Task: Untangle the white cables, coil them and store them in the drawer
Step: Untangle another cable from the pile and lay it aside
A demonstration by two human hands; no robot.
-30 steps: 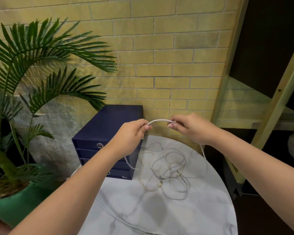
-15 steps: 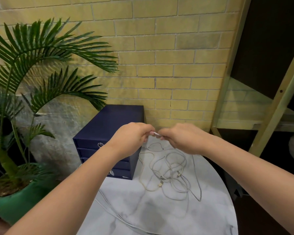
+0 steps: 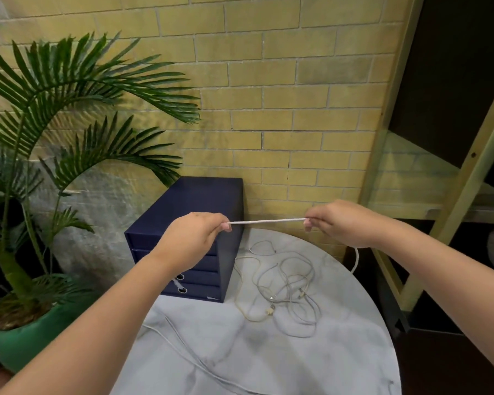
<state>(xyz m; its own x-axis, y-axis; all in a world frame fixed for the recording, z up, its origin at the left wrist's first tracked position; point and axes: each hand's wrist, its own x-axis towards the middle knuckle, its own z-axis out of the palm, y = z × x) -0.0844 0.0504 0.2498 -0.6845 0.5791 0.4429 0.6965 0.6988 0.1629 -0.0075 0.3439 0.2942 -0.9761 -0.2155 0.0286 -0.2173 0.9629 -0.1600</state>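
Observation:
A white cable [image 3: 267, 221] stretches taut between my two hands, held above the table. My left hand [image 3: 196, 238] pinches its left end in front of the navy drawer unit [image 3: 200, 195]. My right hand [image 3: 340, 223] pinches the other end, and the cable hangs down from it past the table's right edge. Below my hands a tangle of several white cables [image 3: 285, 286] lies on the round marble table [image 3: 340, 352]. One more white cable [image 3: 183, 346] trails across the table's front left. The unit's drawers are closed.
A potted palm [image 3: 40, 195] in a green pot stands left of the table. A yellow brick wall is right behind. A wooden shelf frame [image 3: 454, 195] stands to the right, close to the table's edge.
My hands, close together half a second ago, have pulled apart sideways, and the cable between them is now drawn straight. My right hand moved to the right.

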